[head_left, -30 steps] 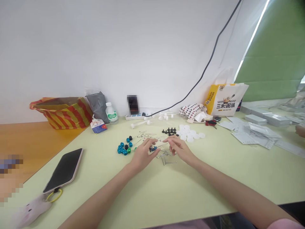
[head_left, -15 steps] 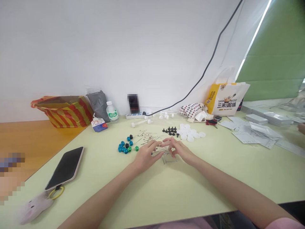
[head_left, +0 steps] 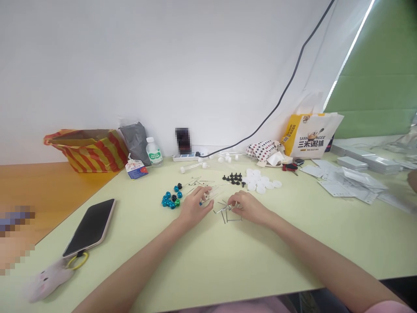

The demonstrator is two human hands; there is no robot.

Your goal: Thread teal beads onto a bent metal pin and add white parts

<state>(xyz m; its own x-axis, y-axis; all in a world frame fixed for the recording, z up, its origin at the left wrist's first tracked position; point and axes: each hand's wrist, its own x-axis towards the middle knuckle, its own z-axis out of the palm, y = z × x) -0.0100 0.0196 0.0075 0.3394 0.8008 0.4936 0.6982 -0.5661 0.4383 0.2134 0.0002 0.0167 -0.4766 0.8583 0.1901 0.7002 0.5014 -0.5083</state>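
Observation:
My left hand point(head_left: 194, 205) is curled around a slim clear piece point(head_left: 208, 196), perhaps a tube, with a small blue bit at its near end. My right hand point(head_left: 249, 206) has its fingertips pinched together on a bent metal rod point(head_left: 227, 207) over a loose pile of L-shaped metal rods point(head_left: 234, 220). Exactly how many it grips is hidden. Behind my left hand lie thin pins point(head_left: 196, 181), partly covered by the fingers. Shiny blue balls point(head_left: 168, 201), with a few black and green ones, sit to its left.
Small black screw-like parts point(head_left: 235, 178) and white discs point(head_left: 257, 180) lie beyond my right hand. White-capped clear tubes point(head_left: 224, 159) are near the wall. A phone point(head_left: 89, 228) rests at left, white cards point(head_left: 345, 182) at right. Another person's hand point(head_left: 413, 179) shows at the right edge.
My hands have drawn apart: the left moved slightly left with the clear piece, while the right stayed over the metal rods. A green ball beside my left hand is now hidden.

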